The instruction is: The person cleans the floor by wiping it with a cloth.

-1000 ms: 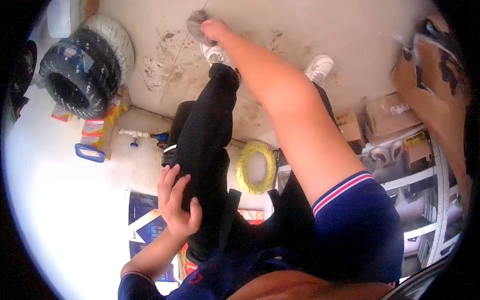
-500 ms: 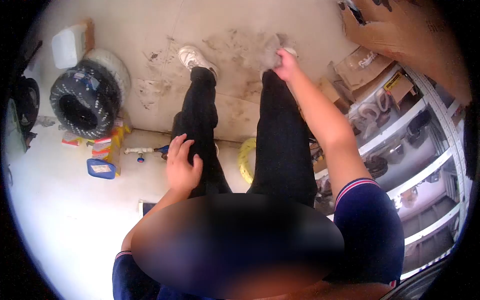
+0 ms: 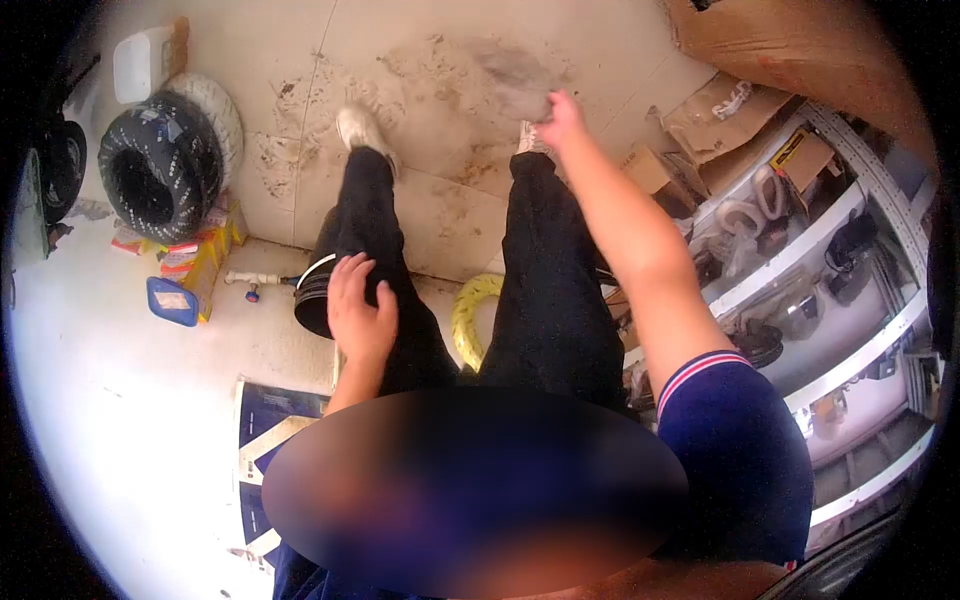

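Observation:
My right hand (image 3: 562,122) is stretched out low ahead, near my right shoe. A thin, see-through greyish sheet, like a plastic bag (image 3: 508,68), trails from its fingers; motion blurs it, and the grip is only partly visible. My left hand (image 3: 362,315) hangs beside my left thigh with fingers apart and nothing in it. Just past that hand, partly hidden by my leg, is a black bucket (image 3: 313,303) with a white handle.
Dirt smudges mark the tiled floor (image 3: 430,90). On the left are tyres (image 3: 160,170), yellow boxes (image 3: 205,265) and a blue-lidded tub (image 3: 174,302). A yellow ring-shaped item (image 3: 468,320) lies between my legs. Cardboard boxes (image 3: 720,130) and a white-framed shelf (image 3: 760,285) with parts line the right.
The see-through sheet has swung up and left, away from my right hand. My legs have shifted left in view. The bucket and a dark blue patterned box now show more on the left.

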The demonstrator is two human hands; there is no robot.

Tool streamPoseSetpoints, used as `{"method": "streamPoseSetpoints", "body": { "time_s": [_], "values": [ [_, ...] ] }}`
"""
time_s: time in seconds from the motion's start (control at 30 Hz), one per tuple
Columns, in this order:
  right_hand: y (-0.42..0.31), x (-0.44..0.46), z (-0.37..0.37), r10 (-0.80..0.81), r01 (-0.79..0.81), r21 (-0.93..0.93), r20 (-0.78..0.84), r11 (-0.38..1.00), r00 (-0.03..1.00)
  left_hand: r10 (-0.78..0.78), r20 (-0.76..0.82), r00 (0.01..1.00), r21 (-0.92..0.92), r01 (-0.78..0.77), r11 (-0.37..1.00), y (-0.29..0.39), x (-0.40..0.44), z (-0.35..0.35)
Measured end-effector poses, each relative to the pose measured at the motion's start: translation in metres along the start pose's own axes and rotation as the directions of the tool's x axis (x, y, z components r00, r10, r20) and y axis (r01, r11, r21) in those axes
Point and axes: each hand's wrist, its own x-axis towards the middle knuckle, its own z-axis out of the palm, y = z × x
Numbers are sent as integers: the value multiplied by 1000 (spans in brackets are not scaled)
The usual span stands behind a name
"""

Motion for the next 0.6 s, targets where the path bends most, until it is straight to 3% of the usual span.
{"method": "streamPoseSetpoints", "body": {
  "time_s": [0.03,0.07,0.13,0.17,0.2,0.23,0.3,0.33,0.37,0.47,0.53,0.6],
  "values": [
    [-8,-8,-16,-16,15,-24,-58,1000,998,15,-13,1000,-79,-16,997,11,4,14],
    [-13,18,-44,-15,16,16,-60,1000,998,-37,45,998,-242,47,969,23,13,29],
    [-29,63,-102,-87,88,1,-130,996,988,26,219,975,-348,53,936,24,36,77],
    [-37,78,-126,-137,134,-33,-138,990,981,82,351,933,-281,21,960,30,53,90],
    [-45,92,-148,-179,168,-82,-149,982,973,32,455,890,-250,93,964,39,69,104],
    [-51,108,-168,-216,175,-178,-244,968,946,51,424,904,-239,58,969,35,78,127],
    [-59,151,-210,-274,216,-244,-236,945,932,74,372,925,-262,28,965,30,90,165],
    [-55,153,-211,-326,280,-237,-182,930,928,69,356,932,-287,39,957,31,97,176],
    [-56,194,-235,-293,275,-107,-236,956,927,67,338,939,-310,43,950,33,103,183],
    [-35,215,-223,-305,221,-271,-324,937,896,52,492,869,-249,84,965,46,106,179],
    [-20,231,-207,-353,202,-367,-410,908,841,88,525,846,-308,93,947,46,103,172],
    [-7,298,-223,-437,191,-642,-249,743,864,127,531,838,-364,90,927,44,110,168]
  ]
}}
